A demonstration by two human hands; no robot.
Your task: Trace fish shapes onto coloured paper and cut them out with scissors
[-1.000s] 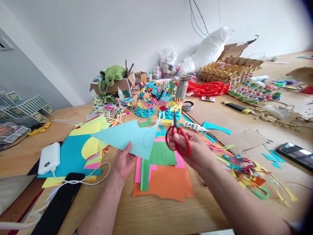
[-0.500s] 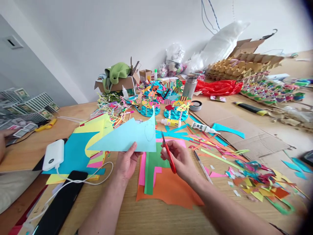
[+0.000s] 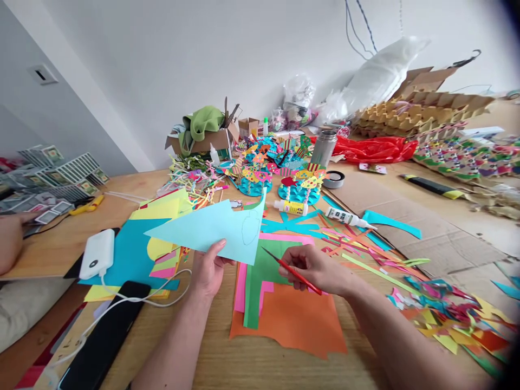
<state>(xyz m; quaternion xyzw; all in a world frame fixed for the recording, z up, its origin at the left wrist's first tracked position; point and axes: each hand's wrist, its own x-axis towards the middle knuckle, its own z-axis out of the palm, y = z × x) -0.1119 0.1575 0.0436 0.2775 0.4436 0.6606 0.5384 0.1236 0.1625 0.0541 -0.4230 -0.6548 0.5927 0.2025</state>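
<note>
Between the thumb and fingers of my left hand (image 3: 209, 268) is a light blue sheet of paper (image 3: 207, 227), held up by its lower edge. A shape drawn in thin line shows near its right end, beside a curved cut edge. My right hand (image 3: 314, 265) is closed on red-handled scissors (image 3: 298, 277), whose blades point up and left. The blade tips are just right of the sheet, apart from it. Below both hands lie green paper (image 3: 254, 295), pink paper and orange paper (image 3: 300, 319), stacked on the table.
Glue bottles (image 3: 290, 207), a metal flask (image 3: 324, 149) and paper fish crafts (image 3: 255, 179) stand ahead. Paper scraps (image 3: 459, 314) lie at right. On the left are a white power bank (image 3: 97, 254), a black phone (image 3: 105, 336) and another person's hand (image 3: 10, 241).
My right hand has turned the scissors, so the blades now slant left and lie flatter. The blue sheet has tilted, its right end lower. The view has shifted slightly left.
</note>
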